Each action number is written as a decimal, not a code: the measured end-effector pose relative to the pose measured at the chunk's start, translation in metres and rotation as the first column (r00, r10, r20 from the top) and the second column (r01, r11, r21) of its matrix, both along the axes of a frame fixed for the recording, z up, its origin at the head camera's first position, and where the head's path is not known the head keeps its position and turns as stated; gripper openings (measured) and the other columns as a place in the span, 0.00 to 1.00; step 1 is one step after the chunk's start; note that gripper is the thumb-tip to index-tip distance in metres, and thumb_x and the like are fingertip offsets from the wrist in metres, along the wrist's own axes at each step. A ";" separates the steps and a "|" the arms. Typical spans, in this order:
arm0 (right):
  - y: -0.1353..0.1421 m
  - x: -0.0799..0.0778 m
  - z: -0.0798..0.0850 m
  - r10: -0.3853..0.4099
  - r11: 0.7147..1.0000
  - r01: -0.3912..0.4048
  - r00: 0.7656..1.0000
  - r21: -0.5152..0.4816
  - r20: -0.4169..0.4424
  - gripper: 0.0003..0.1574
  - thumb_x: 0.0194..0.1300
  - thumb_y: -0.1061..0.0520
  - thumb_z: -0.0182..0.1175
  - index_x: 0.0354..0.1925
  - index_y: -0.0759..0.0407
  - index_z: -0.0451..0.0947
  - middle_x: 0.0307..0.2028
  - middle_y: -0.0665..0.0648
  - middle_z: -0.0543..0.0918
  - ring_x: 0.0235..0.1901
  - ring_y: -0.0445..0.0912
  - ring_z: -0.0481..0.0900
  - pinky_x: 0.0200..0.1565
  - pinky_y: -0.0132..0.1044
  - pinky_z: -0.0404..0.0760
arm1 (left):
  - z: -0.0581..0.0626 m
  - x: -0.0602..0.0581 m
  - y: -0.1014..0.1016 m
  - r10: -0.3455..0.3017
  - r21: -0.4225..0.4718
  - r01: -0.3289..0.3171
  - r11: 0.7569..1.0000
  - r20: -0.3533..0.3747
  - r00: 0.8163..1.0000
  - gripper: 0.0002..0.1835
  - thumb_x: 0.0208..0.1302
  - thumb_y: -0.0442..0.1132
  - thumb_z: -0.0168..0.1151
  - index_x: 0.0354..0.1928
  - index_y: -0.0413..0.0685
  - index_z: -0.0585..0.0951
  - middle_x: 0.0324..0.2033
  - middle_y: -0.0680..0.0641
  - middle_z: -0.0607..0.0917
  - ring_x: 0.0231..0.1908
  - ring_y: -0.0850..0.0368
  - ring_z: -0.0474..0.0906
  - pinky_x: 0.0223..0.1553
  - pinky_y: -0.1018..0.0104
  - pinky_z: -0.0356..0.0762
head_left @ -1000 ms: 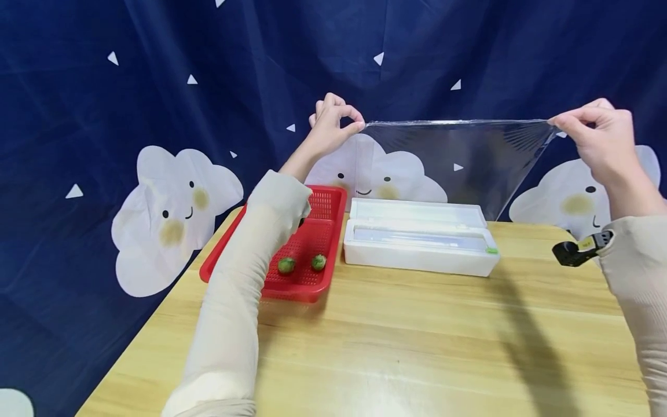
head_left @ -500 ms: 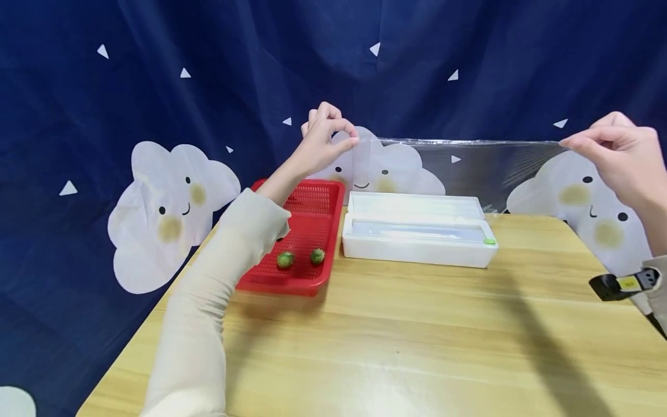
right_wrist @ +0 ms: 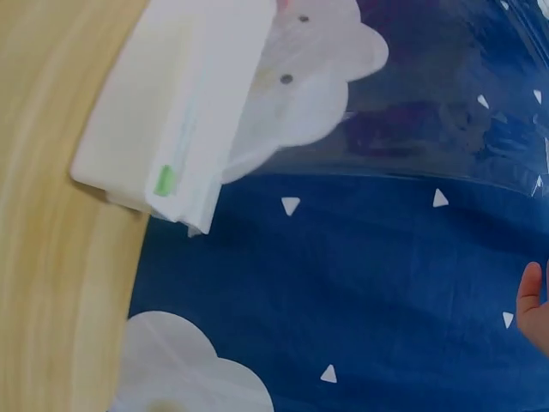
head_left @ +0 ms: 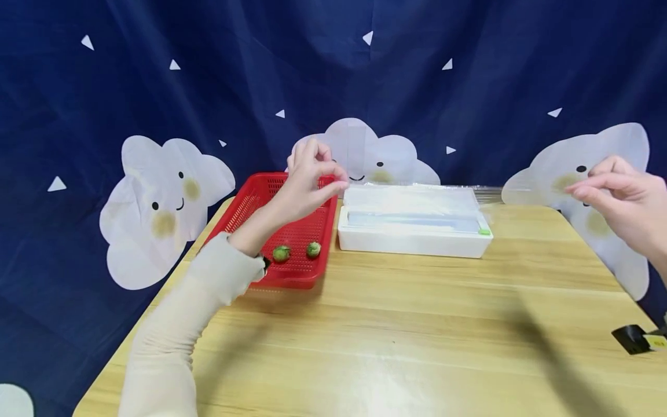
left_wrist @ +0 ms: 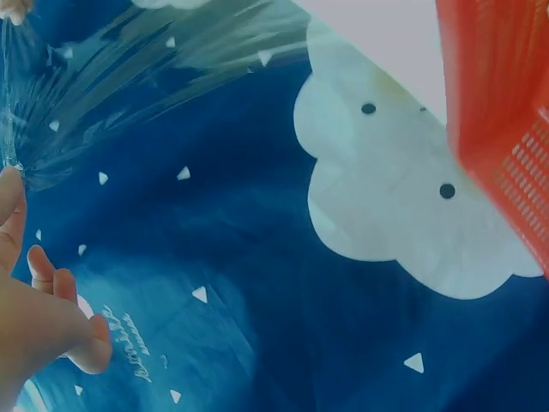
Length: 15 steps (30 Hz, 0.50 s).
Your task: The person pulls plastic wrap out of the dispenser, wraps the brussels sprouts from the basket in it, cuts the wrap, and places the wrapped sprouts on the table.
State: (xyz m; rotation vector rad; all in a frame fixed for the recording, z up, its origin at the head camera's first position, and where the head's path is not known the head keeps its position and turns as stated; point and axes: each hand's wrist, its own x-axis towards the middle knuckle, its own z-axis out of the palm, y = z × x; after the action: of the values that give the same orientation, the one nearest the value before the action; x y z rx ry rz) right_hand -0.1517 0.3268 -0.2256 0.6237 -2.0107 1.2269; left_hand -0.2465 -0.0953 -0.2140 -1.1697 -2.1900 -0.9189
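Observation:
A clear sheet of cling film [head_left: 417, 196] stretches low over the open white dispenser box [head_left: 411, 243] at the back of the wooden table [head_left: 396, 336]. My left hand [head_left: 339, 184] pinches its left corner beside the red basket [head_left: 245, 208]. My right hand [head_left: 570, 188] pinches the far right end, which is blurred. In the left wrist view the film [left_wrist: 129, 86] fans out from my fingers [left_wrist: 13, 215]. In the right wrist view the film [right_wrist: 412, 112] spans above the box [right_wrist: 180, 103].
Two small green round fruits [head_left: 281, 253] [head_left: 313, 249] lie in the red basket. A dark blue curtain [head_left: 208, 75] with white clouds hangs behind the table. A black wrist device [head_left: 633, 339] shows at the right edge.
Both hands have come down and toward me with the film, from well above the box to just over its lid. The sheet now lies nearly flat.

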 end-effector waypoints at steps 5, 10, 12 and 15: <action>-0.005 0.019 -0.018 0.130 0.989 -0.130 0.991 -0.065 0.004 0.07 0.55 0.68 0.60 0.25 0.74 0.81 0.27 0.49 0.72 0.32 0.38 0.65 0.35 0.21 0.61 | -0.021 0.020 -0.007 -0.034 -0.008 0.034 0.999 -0.066 0.997 0.03 0.50 0.33 0.68 0.25 0.45 0.82 0.33 0.46 0.66 0.45 0.49 0.59 0.48 0.50 0.48; -0.007 0.037 -0.039 0.232 0.970 -0.231 0.973 -0.079 0.001 0.11 0.54 0.65 0.62 0.25 0.77 0.79 0.28 0.51 0.72 0.32 0.40 0.66 0.32 0.21 0.62 | -0.040 0.039 -0.013 -0.035 -0.049 0.033 0.998 -0.055 0.998 0.04 0.48 0.33 0.69 0.25 0.46 0.82 0.35 0.47 0.66 0.43 0.50 0.59 0.45 0.52 0.51; -0.007 0.043 -0.049 0.298 0.950 -0.296 0.955 -0.096 0.006 0.11 0.54 0.65 0.62 0.26 0.78 0.79 0.28 0.52 0.71 0.34 0.40 0.70 0.33 0.20 0.64 | -0.048 0.046 -0.015 -0.034 -0.061 0.031 0.998 -0.056 0.998 0.05 0.47 0.34 0.70 0.25 0.46 0.82 0.35 0.47 0.66 0.43 0.50 0.59 0.44 0.52 0.52; -0.007 0.052 -0.062 0.320 0.945 -0.318 0.947 -0.073 0.014 0.11 0.56 0.64 0.61 0.27 0.76 0.79 0.29 0.52 0.70 0.35 0.39 0.70 0.34 0.20 0.66 | -0.061 0.054 -0.017 -0.037 -0.067 0.033 0.997 -0.065 0.997 0.05 0.45 0.34 0.71 0.25 0.47 0.82 0.34 0.47 0.66 0.42 0.51 0.59 0.43 0.53 0.52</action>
State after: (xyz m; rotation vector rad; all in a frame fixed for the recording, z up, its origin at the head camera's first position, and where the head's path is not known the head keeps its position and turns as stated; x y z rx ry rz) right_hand -0.0993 0.3194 -0.2878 0.9310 -1.9288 1.4933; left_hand -0.1926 -0.1120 -0.2746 -1.2547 -2.1677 -0.8159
